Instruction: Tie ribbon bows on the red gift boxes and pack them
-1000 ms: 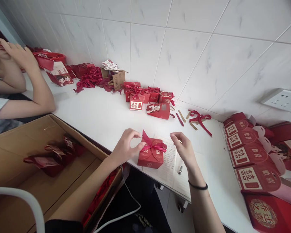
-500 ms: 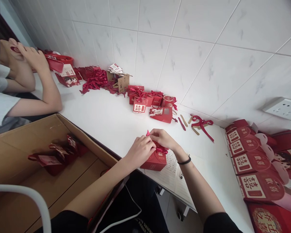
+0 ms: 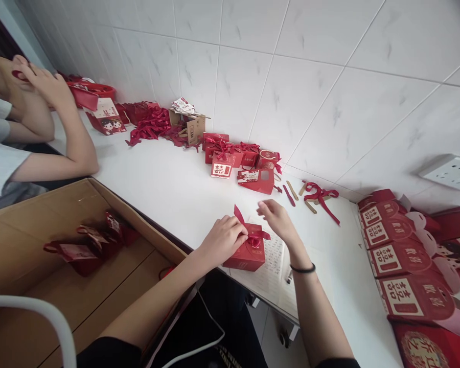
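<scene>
room to pass over tabletop (image 3: 184, 189) between ribboned box (image 3: 248, 259) and small boxes (image 3: 221, 170), carton wall (image 3: 30, 217) blocking near left

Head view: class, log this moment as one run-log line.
left hand: touching ribbon bow | right hand: apart from ribbon bow, nothing visible held | red box: on white table, ribbon bow on top

White table (image 3: 168, 179), red boxes (image 3: 253, 256), handwritten pages (image 3: 273, 258), ribbon pile (image 3: 153, 122)

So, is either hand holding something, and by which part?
The left hand appears to pinch the ribbon on the red box, at the bow's left side; the right hand holds nothing visible.
</scene>
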Motion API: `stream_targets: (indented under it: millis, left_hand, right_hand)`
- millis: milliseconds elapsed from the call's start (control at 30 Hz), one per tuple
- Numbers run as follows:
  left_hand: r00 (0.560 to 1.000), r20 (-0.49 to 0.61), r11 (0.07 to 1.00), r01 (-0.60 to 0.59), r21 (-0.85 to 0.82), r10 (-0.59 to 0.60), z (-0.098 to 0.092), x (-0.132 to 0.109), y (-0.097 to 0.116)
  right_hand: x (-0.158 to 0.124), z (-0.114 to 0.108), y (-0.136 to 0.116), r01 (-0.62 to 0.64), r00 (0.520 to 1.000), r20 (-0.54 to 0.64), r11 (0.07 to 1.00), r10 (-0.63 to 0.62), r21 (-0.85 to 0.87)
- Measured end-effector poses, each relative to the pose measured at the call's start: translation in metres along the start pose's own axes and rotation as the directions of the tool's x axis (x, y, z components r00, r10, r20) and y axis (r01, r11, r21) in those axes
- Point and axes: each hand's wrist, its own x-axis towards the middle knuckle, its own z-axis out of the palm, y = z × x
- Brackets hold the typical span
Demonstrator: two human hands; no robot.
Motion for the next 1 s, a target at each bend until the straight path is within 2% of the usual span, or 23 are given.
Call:
stream_targets:
  millis: [67, 133, 200, 267, 433, 533, 633, 733, 800, 900, 933, 1000]
  left_hand:
    - [1.000, -0.011, 0.999, -0.005, -0.034, 0.005, 0.001, 0.000, -0.001]
    - [1.000, -0.019, 0.998, -0.009, -0.063, 0.008, 0.002, -0.001, -0.002]
    - [1.000, -0.024, 0.997, -0.009, -0.083, 0.007, 0.003, -0.001, -0.003]
    - [0.999, -0.030, 0.996, -0.013, -0.092, 0.011, 0.003, -0.001, -0.004]
    - [0.999, -0.031, 0.995, -0.015, -0.099, 0.012, 0.001, -0.001, -0.003]
    - [1.000, -0.027, 0.994, -0.002, -0.105, -0.001, 0.000, -0.001, -0.001]
    - [0.999, -0.032, 0.997, -0.024, -0.077, 0.021, 0.000, -0.001, 0.000]
    - [0.999, -0.013, 0.999, -0.039, -0.026, 0.038, 0.002, 0.000, -0.001]
    - [0.999, 0.006, 0.999, -0.039, -0.010, 0.039, 0.002, 0.001, -0.002]
    - [0.999, 0.009, 0.999, -0.042, -0.001, 0.042, 0.003, 0.002, -0.002]
    - [0.999, 0.006, 0.999, -0.045, 0.001, 0.045, 0.003, 0.002, -0.002]
    - [0.999, 0.001, 0.999, -0.045, 0.003, 0.045, 0.003, 0.002, -0.001]
  right_hand:
    - [-0.017, -0.014, 0.012, -0.132, 0.988, 0.080, 0.991, 0.133, -0.026]
    - [-0.034, -0.022, 0.020, -0.221, 0.947, 0.237, 0.975, 0.217, -0.009]
    - [-0.045, -0.026, 0.022, -0.259, 0.903, 0.369, 0.964, 0.220, 0.059]
    - [-0.048, -0.026, 0.020, -0.264, 0.888, 0.419, 0.956, 0.190, 0.126]
    - [-0.026, -0.028, 0.007, -0.131, 0.951, 0.305, 0.963, 0.055, 0.234]
    - [-0.005, -0.024, -0.002, -0.058, 0.959, 0.283, 0.963, -0.020, 0.264]
    - [0.016, -0.014, -0.006, -0.009, 0.949, 0.312, 0.981, -0.052, 0.192]
    - [0.025, -0.004, -0.006, 0.056, 0.972, 0.228, 0.997, -0.065, 0.045]
    - [0.020, -0.002, -0.004, 0.079, 0.993, 0.092, 0.997, -0.076, -0.022]
    - [-0.008, -0.005, -0.004, 0.077, 0.992, -0.097, 0.994, -0.085, -0.082]
    - [-0.021, -0.006, -0.004, 0.070, 0.992, -0.095, 0.993, -0.079, -0.092]
    - [-0.047, -0.008, -0.005, 0.047, 0.999, -0.014, 0.994, -0.048, -0.094]
